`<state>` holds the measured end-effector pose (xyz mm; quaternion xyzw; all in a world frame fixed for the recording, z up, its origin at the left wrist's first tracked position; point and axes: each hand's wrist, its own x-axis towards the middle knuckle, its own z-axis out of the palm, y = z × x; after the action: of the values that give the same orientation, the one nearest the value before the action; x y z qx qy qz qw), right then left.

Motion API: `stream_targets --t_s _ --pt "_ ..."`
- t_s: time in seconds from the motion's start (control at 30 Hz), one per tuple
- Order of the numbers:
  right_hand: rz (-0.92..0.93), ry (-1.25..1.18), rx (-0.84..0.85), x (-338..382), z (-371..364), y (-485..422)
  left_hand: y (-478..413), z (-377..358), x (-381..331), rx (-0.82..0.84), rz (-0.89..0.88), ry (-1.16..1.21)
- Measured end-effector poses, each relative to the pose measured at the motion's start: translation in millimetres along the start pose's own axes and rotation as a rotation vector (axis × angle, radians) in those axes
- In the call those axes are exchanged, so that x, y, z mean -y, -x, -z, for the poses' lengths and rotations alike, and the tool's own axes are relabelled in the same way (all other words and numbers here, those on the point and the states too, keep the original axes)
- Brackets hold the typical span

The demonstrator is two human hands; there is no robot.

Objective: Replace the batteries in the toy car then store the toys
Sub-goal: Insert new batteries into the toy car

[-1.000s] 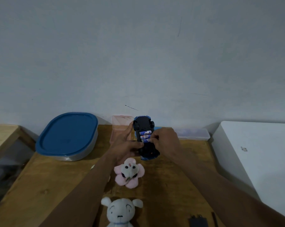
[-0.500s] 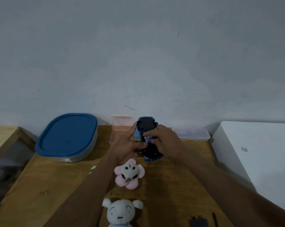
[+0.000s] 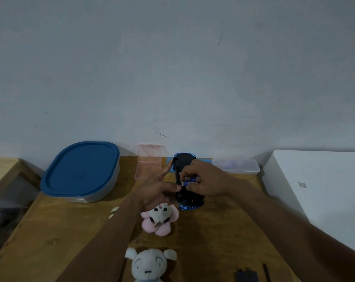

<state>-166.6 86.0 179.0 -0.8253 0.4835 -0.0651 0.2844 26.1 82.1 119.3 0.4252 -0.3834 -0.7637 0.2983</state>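
A blue toy car (image 3: 184,162) lies upside down on the wooden table (image 3: 50,237), its black underside facing up. My left hand (image 3: 155,190) holds the car's left side, thumb against it. My right hand (image 3: 206,181) reaches over the open battery bay and pinches a blue battery (image 3: 188,183) by its end, lifted slightly at the bay. Another battery end shows just behind it. A pink flower plush (image 3: 160,219) and a white plush (image 3: 149,265) lie in front of the car.
A clear tub with a blue lid (image 3: 80,171) stands at the back left. A small pink open box (image 3: 149,162) and a clear flat case (image 3: 238,166) sit by the wall. A white box (image 3: 319,192) borders the right. Small black parts (image 3: 246,275) lie near the front edge.
My right hand moved from covering the battery bay to pinching one battery and lifting its end. The car stayed in my left hand, shifted slightly.
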Motion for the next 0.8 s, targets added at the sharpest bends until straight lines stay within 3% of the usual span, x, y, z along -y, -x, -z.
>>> stream_targets --t_s 0.27,0.53,0.8 --pt "0.039 0.029 -0.084 -1.7 -5.4 -1.4 2.7 -8.8 -2.8 0.0 0.007 -0.075" --pt "-0.007 -0.351 -0.37 -6.8 -4.9 0.1 4.0 -10.9 -9.7 -0.054 -0.002 -0.069" --pt "-0.004 0.21 -0.14 -11.4 0.1 -1.3 1.6 -8.0 -7.0 -0.082 -0.009 0.007"
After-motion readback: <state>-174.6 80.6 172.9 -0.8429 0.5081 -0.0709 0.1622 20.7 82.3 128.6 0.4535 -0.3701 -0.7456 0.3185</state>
